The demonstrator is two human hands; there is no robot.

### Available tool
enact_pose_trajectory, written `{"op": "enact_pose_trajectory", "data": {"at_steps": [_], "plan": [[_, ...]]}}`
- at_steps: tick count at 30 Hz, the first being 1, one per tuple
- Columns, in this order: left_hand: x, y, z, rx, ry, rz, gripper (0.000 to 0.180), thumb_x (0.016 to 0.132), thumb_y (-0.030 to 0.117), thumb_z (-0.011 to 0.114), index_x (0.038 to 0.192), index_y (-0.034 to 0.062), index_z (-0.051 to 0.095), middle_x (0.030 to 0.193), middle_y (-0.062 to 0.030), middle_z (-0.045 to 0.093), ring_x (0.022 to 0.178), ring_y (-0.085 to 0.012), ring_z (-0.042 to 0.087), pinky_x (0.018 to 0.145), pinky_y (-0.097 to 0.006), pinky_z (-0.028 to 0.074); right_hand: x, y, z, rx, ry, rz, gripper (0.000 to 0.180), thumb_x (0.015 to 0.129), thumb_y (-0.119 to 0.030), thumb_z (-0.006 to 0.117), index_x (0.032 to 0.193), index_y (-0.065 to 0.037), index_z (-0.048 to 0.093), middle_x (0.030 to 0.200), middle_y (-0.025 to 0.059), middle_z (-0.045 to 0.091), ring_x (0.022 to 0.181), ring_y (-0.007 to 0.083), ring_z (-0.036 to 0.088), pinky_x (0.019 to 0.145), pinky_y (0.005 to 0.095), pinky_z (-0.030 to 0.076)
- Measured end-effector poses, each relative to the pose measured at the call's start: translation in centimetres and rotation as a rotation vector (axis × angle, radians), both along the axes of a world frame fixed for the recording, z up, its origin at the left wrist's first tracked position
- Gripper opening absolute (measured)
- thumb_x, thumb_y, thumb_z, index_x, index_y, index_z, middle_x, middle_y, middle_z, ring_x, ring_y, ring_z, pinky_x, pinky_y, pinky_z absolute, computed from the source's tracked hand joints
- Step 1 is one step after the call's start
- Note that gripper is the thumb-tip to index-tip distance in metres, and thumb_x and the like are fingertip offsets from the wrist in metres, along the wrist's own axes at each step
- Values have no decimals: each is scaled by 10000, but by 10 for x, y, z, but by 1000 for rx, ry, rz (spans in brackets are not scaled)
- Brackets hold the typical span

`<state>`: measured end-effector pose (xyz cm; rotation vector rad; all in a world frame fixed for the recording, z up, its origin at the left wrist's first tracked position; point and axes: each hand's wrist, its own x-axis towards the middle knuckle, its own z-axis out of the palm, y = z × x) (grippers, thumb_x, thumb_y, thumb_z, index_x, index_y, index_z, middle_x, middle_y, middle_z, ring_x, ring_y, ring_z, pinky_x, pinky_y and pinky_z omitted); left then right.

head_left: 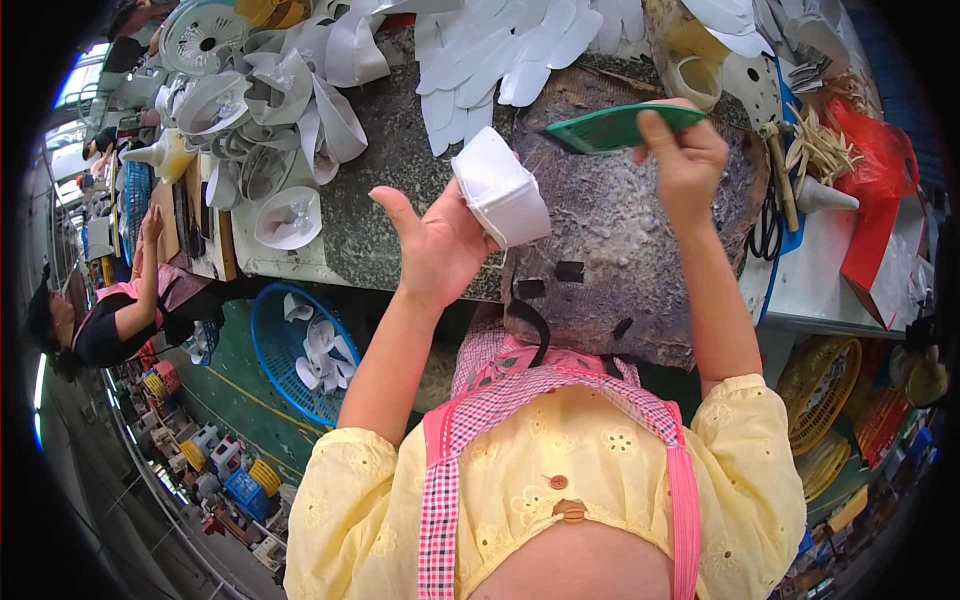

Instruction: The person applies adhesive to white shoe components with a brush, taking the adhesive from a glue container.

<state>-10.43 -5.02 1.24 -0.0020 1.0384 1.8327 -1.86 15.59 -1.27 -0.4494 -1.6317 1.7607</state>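
A white shoe upper (503,195), folded into a boxy curved shape, rests against the fingers of my left hand (432,240). That hand's thumb sticks out to the left, and its fingertips are hidden behind the upper. Raised to the right, my right hand (685,165) grips a flat green brush (625,129) with a dark edge at its left end. The brush is apart from the upper. Beneath both hands lies a brown work mat (640,270) crusted with pale residue.
White shoe uppers (262,100) are heaped at the far left, beside pale insoles (510,60). A blue basket (262,340) holding white pieces stands below the table's left edge. A red bag (870,150) and wooden sticks (815,145) lie far right. Another person (125,310) works at left.
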Motion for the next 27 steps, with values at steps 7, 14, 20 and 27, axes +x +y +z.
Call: {"op": "enact_pose_trajectory", "data": {"at_steps": [7,14,20,27], "plan": [[0,-2,6,61,-137,97,1107,602,845,156,1311,-2,224,1320,-126,320,1189,-242,333,965,-384,269,2,-15,7,34,5,72,64,792,-64,589,793,0,586,630,24,567,486,55,500,417,174,364],[-2,-8,9,120,-195,155,1084,646,815,154,1292,-53,227,1316,-164,310,1188,-264,333,961,-363,280,-6,-27,4,-62,94,233,51,802,-39,563,809,9,577,682,33,582,493,59,502,439,173,392],[-9,-14,3,127,-195,170,1054,690,780,149,1275,-95,208,1299,-192,312,1186,-288,325,990,-405,238,-6,-34,-6,337,254,385,117,703,51,592,797,-18,597,685,61,589,572,140,552,513,239,431],[-30,-9,-38,-110,-310,318,951,742,724,246,1238,-87,270,1225,-192,378,1135,-284,367,940,-367,313,30,30,-12,276,-73,-118,59,733,-31,609,789,-27,591,648,76,562,524,183,511,495,269,404]]}}
